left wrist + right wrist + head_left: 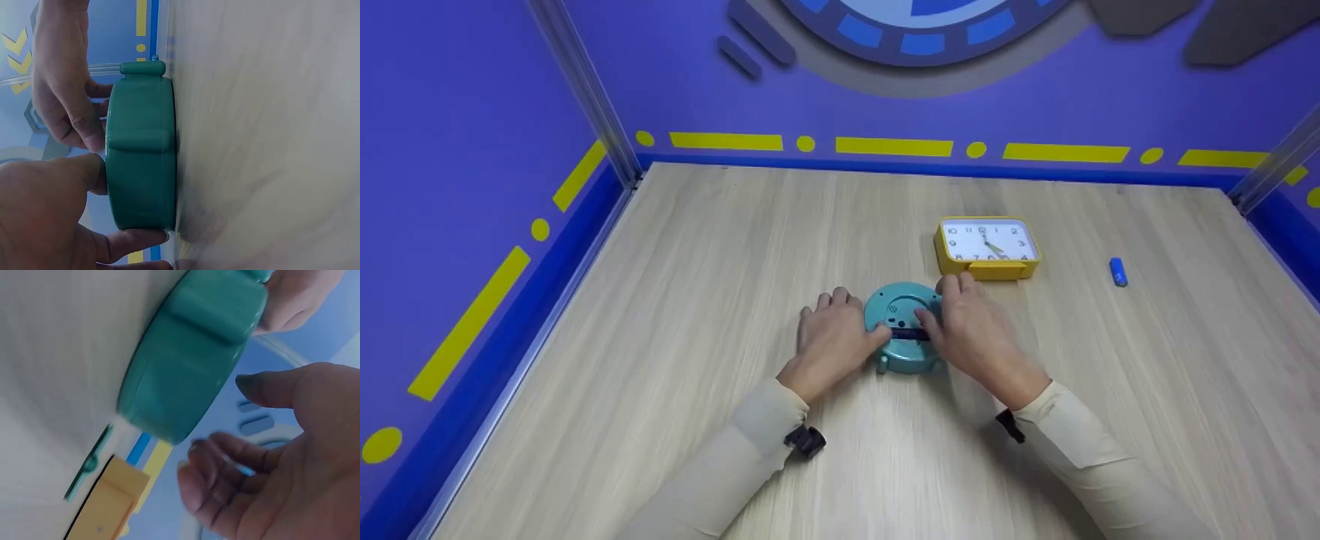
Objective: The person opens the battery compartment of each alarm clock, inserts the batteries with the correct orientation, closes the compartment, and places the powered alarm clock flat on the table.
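Note:
A round teal alarm clock [910,363] lies on the table with its back facing up, and a dark, elongated battery slot [910,334] crosses that back. My left hand [834,337] holds the clock from the left, thumb on the back beside the slot and a finger against the side wall. Over the right part of the clock is my right hand [981,330], its thumb above the back near the slot. In the right wrist view that hand's fingers are loosely bent, with a gap between them and the clock [174,377].
A yellow rectangular clock [990,268] stands just behind my right hand. Farther right lies a blue battery [1118,271]. The right wrist view shows a thin teal piece [89,464] on the table near the yellow clock. Blue panels [885,112] border the table.

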Available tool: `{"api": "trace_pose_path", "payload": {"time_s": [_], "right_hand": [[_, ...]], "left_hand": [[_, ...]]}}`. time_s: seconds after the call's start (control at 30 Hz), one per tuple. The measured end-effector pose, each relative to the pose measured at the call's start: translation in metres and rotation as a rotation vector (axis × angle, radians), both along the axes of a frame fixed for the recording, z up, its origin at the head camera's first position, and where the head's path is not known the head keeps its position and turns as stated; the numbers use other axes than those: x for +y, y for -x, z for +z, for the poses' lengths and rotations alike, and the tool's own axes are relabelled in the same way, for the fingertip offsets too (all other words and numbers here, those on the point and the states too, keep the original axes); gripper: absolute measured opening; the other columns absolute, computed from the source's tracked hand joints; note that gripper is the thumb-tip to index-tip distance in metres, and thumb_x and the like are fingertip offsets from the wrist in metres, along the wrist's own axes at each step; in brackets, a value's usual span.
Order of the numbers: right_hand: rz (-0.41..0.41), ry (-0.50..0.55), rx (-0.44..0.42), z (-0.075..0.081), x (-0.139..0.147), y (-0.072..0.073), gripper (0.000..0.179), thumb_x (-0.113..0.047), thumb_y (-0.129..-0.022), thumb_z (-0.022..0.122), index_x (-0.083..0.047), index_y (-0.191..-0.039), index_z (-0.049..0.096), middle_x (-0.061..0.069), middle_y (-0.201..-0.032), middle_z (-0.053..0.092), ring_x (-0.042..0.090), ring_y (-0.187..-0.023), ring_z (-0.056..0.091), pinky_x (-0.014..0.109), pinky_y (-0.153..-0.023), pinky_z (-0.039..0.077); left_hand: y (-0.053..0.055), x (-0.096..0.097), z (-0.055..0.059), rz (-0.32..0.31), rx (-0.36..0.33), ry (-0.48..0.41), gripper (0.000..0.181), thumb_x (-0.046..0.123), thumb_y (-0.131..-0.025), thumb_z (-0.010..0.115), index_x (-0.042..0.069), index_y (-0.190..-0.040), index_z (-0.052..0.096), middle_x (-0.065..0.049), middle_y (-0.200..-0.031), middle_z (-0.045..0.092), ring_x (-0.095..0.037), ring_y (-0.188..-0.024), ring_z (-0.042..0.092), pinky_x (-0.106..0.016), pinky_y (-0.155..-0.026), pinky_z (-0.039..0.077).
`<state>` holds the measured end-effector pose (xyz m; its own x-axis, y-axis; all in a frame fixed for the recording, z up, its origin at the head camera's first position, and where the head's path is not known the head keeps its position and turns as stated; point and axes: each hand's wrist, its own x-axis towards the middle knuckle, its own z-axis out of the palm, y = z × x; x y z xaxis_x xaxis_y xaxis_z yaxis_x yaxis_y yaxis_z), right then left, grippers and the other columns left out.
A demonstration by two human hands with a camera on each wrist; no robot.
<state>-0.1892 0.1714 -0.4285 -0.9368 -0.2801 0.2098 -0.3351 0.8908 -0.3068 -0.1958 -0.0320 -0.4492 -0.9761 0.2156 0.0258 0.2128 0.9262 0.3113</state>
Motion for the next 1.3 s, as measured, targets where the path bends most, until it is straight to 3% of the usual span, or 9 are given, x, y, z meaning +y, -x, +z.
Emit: {"api": "trace_pose_path", "payload": {"time_s": [0.17, 0.37, 0.6, 0.73, 0.93, 1.3], "right_hand": [[-0.124, -0.067, -0.090, -0.0023, 0.0054, 0.0008, 0.057, -0.037, -0.106, 0.066, 0.011, -0.131, 0.050, 0.024, -0.110, 0.051, 0.034, -0.087, 0.054, 0.046, -0.071, 0.054], [-0.171, -0.137, -0.176, -0.0020, 0.0066, -0.0004, 0.072, -0.048, -0.106, 0.060, 0.016, -0.137, 0.048, 0.032, -0.118, 0.054, 0.040, -0.098, 0.055, 0.055, -0.083, 0.054], [-0.163, -0.225, -0.199, -0.0024, 0.0052, -0.0040, 0.071, -0.054, -0.106, 0.056, 0.015, -0.124, 0.054, 0.031, -0.109, 0.058, 0.043, -0.096, 0.057, 0.057, -0.085, 0.054], [-0.162, -0.254, -0.234, -0.0019, 0.0049, -0.0058, 0.070, -0.054, -0.108, 0.051, 0.014, -0.126, 0.053, 0.032, -0.112, 0.057, 0.044, -0.100, 0.056, 0.058, -0.090, 0.053], [-0.150, -0.256, -0.272, -0.0014, 0.0050, -0.0065, 0.068, -0.051, -0.110, 0.047, 0.013, -0.132, 0.051, 0.034, -0.121, 0.056, 0.046, -0.109, 0.054, 0.063, -0.098, 0.049], [-0.111, -0.238, -0.250, -0.0046, 0.0069, -0.0071, 0.063, -0.048, -0.111, 0.045, 0.012, -0.129, 0.051, 0.031, -0.117, 0.055, 0.044, -0.106, 0.052, 0.061, -0.098, 0.048]], "left_hand": [[-0.0001, -0.0008, -0.0002, -0.003, -0.003, -0.016, 0.049, 0.049, -0.100, 0.061, 0.004, -0.114, 0.073, -0.011, -0.114, 0.062, -0.028, -0.097, 0.053, -0.051, -0.088, 0.047], [-0.0015, -0.0003, -0.0004, -0.006, -0.003, -0.019, 0.048, 0.049, -0.100, 0.060, 0.005, -0.115, 0.072, -0.011, -0.114, 0.062, -0.027, -0.097, 0.053, -0.050, -0.087, 0.047], [-0.0007, 0.0007, 0.0007, 0.003, -0.008, -0.008, 0.052, 0.048, -0.098, 0.060, 0.002, -0.118, 0.071, -0.011, -0.116, 0.062, -0.029, -0.101, 0.054, -0.051, -0.088, 0.047], [-0.0004, 0.0004, 0.0009, 0.005, -0.015, -0.008, 0.052, 0.048, -0.098, 0.059, 0.002, -0.119, 0.071, -0.010, -0.115, 0.061, -0.028, -0.100, 0.053, -0.050, -0.088, 0.047], [-0.0005, 0.0008, 0.0012, -0.002, -0.009, -0.014, 0.052, 0.048, -0.099, 0.059, 0.003, -0.122, 0.071, -0.010, -0.117, 0.061, -0.028, -0.101, 0.053, -0.051, -0.090, 0.047], [-0.0009, 0.0003, -0.0005, -0.004, -0.003, -0.010, 0.057, 0.049, -0.100, 0.059, 0.002, -0.130, 0.069, -0.013, -0.122, 0.062, -0.029, -0.103, 0.054, -0.051, -0.089, 0.048]]}}
